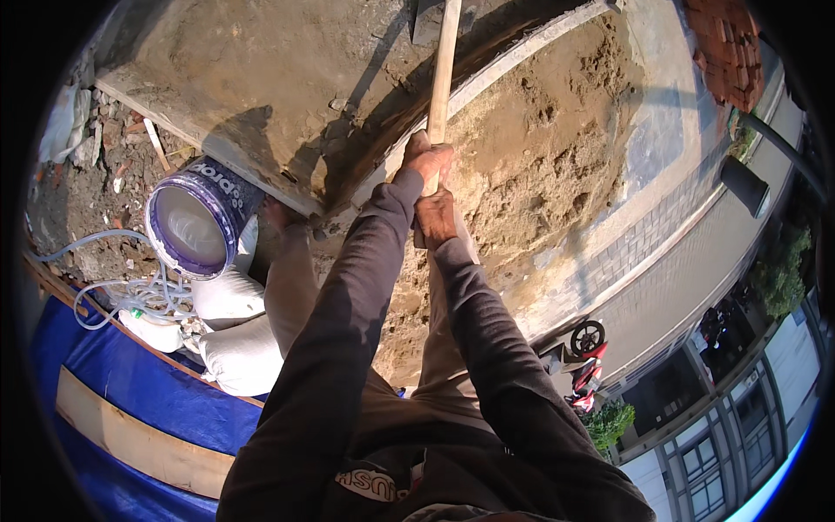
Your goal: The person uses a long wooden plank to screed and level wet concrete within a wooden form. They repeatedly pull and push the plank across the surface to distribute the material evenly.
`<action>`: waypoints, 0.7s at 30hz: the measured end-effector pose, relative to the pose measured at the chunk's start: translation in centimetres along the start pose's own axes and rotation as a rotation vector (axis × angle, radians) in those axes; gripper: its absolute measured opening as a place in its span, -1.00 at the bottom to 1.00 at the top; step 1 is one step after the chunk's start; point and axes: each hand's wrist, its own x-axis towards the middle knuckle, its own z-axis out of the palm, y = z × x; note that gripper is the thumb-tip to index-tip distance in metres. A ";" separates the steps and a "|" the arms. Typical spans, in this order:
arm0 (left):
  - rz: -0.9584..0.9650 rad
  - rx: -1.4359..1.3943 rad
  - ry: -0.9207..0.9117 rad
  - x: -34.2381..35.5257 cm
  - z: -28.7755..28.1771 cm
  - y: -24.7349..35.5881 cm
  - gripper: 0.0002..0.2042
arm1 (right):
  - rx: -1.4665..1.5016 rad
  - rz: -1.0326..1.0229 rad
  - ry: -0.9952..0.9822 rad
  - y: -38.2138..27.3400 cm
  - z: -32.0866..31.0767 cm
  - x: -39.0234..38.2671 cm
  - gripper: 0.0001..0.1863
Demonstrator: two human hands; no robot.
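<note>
In the head view both of my hands grip a long pale wooden handle [444, 61], one above the other. My left hand [425, 159] is closed round it higher up, and my right hand [436, 217] wraps it just below. The handle runs up to a dark tool head [425, 22], partly cut off by the image edge and lying over a trough of wet grey-brown mortar [217, 61] with board sides [148, 109]. Sandy, lumpy soil [548, 148] lies to the right of the handle.
At my left stand a purple bucket of grey liquid [193, 226], white sacks [239, 357], coiled hose [117, 291], rubble [91, 157] and a blue tarp [174, 409] with a plank [130, 435]. Stacked bricks [726, 56], a paved road [704, 252] and a red motorbike [587, 378] are at the right.
</note>
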 end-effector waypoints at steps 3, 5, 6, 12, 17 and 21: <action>-0.139 0.329 0.105 -2.0 2.6 4.0 -0.74 | 0.179 -0.165 0.062 -0.3 1.0 0.6 -0.83; -0.149 0.251 0.141 -3.0 1.0 3.3 -0.76 | 0.307 -0.082 -0.145 -1.2 2.0 0.0 -0.85; -0.148 0.197 0.152 -3.6 0.2 2.9 -0.77 | -0.169 -0.089 -0.262 -1.5 1.4 -0.6 -0.85; -0.161 0.106 0.165 -6.8 -3.6 1.4 -0.80 | 0.335 0.146 -0.108 -2.3 4.8 -4.8 -0.84; -0.183 -0.073 0.180 -11.0 -4.4 -1.6 -0.76 | 0.434 0.290 -0.244 -1.1 4.1 -9.0 -0.84; -0.105 -0.146 0.232 -16.0 -4.7 -1.5 -0.70 | 0.387 0.286 -0.251 -3.8 4.1 -13.2 -0.84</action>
